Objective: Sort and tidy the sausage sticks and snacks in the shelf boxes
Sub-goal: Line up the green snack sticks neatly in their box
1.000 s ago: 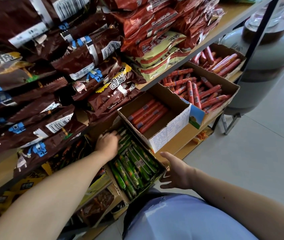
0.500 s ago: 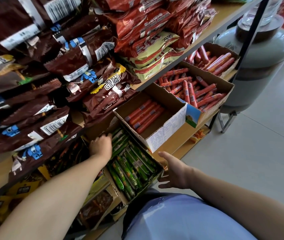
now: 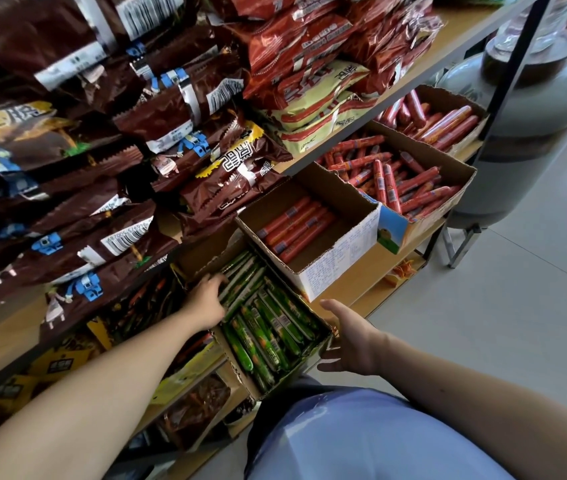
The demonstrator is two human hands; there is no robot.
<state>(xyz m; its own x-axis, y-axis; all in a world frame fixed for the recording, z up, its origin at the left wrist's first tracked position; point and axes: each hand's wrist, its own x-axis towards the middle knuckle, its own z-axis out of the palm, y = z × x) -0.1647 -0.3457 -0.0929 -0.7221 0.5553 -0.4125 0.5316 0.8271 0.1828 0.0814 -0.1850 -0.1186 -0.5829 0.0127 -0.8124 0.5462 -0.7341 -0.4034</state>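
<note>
Right hand (image 3: 351, 341) is nearest, fingers spread and loose at the front corner of the green-stick box (image 3: 322, 344); contact unclear. Left hand (image 3: 206, 303) is deeper in, fingers down on the green sausage sticks (image 3: 268, 327) at the box's back; can't tell if pinching. Sticks run front-to-back, just ahead of the left fingers. Red-sausage box (image 3: 330, 268) crowds the far right side.

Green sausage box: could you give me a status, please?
Left hand on green sticks, inside box. Right hand open at box corner. Nothing in the way.

Wooden shelving (image 3: 372, 284), pale tiled floor (image 3: 489, 327)
</note>
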